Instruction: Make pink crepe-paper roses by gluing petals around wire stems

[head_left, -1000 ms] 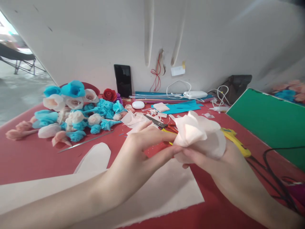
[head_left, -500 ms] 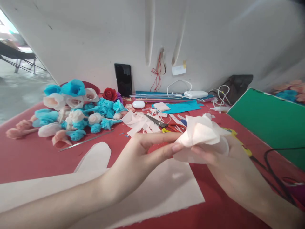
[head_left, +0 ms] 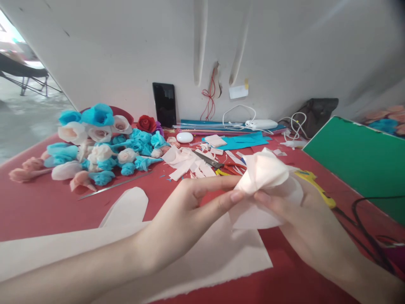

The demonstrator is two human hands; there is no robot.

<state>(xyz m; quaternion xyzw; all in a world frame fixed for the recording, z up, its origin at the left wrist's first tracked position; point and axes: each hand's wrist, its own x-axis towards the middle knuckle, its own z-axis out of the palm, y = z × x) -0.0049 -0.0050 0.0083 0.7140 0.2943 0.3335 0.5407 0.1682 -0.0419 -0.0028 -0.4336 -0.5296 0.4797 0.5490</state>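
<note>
Between my hands is a pale pink crepe paper flower (head_left: 265, 169), its layered petals fanning to the right and a loose flap hanging below. My left hand (head_left: 196, 211) pinches its narrow base between thumb and forefinger. With its thumb on the same base, my right hand (head_left: 297, 215) supports the petals from behind; its other fingers are mostly hidden by the paper. Under my left forearm lies a large pale paper sheet (head_left: 221, 257). A stack of rounded paper petals (head_left: 126, 207) rests beyond that sheet.
Blue, white and pink paper flowers (head_left: 104, 152) are heaped at the left. Scissors (head_left: 209, 159) lie among paper scraps (head_left: 186, 162) behind my hands. A yellow-handled glue gun (head_left: 316, 188) with a black cable is at the right, near a green board (head_left: 360, 164). A phone (head_left: 164, 104) leans on the wall.
The loose flap under the flower now hangs lower. The flower has turned slightly in my fingers, and both hands keep nearly the same place and grip.
</note>
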